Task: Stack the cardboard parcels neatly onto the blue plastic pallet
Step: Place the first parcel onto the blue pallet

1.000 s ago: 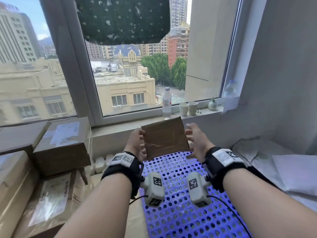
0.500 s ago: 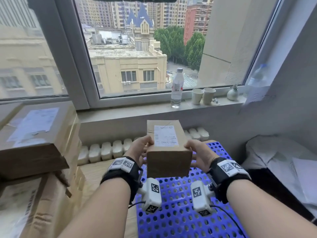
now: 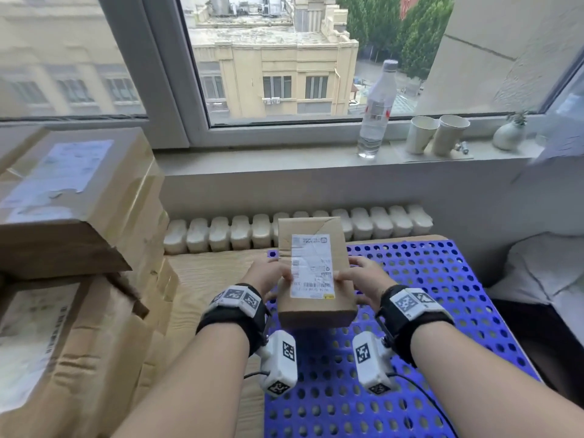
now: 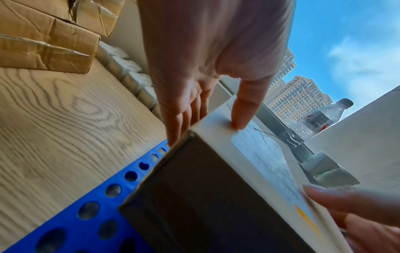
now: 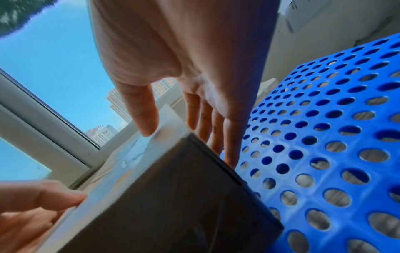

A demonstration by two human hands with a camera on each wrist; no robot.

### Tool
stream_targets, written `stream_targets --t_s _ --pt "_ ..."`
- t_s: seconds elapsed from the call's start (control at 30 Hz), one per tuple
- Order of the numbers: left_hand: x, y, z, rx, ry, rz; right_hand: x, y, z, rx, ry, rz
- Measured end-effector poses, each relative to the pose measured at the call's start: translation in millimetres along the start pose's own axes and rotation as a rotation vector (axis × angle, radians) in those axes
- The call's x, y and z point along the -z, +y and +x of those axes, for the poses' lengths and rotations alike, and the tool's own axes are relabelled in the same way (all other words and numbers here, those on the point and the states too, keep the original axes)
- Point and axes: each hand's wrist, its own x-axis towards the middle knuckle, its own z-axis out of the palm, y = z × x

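Observation:
A small cardboard parcel (image 3: 313, 270) with a white shipping label on top sits low over the far left corner of the blue perforated pallet (image 3: 442, 298). My left hand (image 3: 268, 279) grips its left side, thumb on the top face and fingers down the side. My right hand (image 3: 360, 279) grips the right side the same way. The left wrist view shows the parcel (image 4: 216, 196) at the pallet edge (image 4: 112, 190) with my left hand (image 4: 205, 119) clamped on its corner. In the right wrist view my right hand (image 5: 184, 125) clasps the parcel (image 5: 173, 196) above the pallet (image 5: 324, 137). Whether the parcel rests on the pallet I cannot tell.
Larger cardboard boxes (image 3: 72, 216) are piled at the left on the wooden surface (image 3: 208, 273). A white radiator (image 3: 221, 232) runs below the sill. On the sill stand a water bottle (image 3: 376, 112), two paper cups (image 3: 436, 134) and a small vase (image 3: 508, 134). White bedding (image 3: 543, 273) lies right.
The parcel has turned from tilted up with its plain face toward me to label up, and both hands have lowered it toward the pallet's far left corner.

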Motion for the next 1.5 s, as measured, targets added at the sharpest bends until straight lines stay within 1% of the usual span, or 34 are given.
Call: stream_targets --t_s 0.07,0.17,0.27,0.33,0.43,0.63,0.8,1.07,1.3,1.43,1.5 --pt "0.8 -2.5 2.4 0.009 -0.012 0.025 -0.9 2.1 2.0 -0.015 -0.002 -0.031" --pt "4.1 -1.1 11.2 0.000 0.000 0.050 -0.3 1.1 3.2 -0.028 -0.011 -0.132" --pt "3.3 2.7 14.3 -0.006 0.009 0.094 -0.3 -2.3 6.7 -0.048 0.005 -0.184" --pt "0.9 0.8 14.1 0.023 0.008 0.127 -1.1 -3.8 12.4 -0.043 0.014 -0.220" --pt "0.1 -9.1 14.3 0.083 -0.028 0.149 -4.6 -6.1 18.6 -0.026 0.026 -0.301" --pt "4.8 -14.0 18.6 0.118 -0.026 0.177 -9.6 1.5 22.6 -0.094 -0.008 -0.310" --pt "1.6 -11.6 18.4 0.130 -0.036 0.227 -9.0 2.5 25.3 -0.117 -0.011 -0.310" --pt "1.5 -11.3 23.5 0.156 -0.027 0.268 -10.7 1.8 27.0 -0.115 0.001 -0.349" --pt "1.3 -17.8 41.4 0.177 0.032 0.352 -10.6 2.9 27.2 -0.106 0.000 -0.371" --pt "-2.5 -14.4 32.8 0.155 0.058 0.390 -11.2 2.7 24.3 -0.100 -0.004 -0.408" --pt "-4.1 -10.8 23.6 0.134 0.080 0.419 -11.9 2.0 23.0 -0.068 0.015 -0.455"
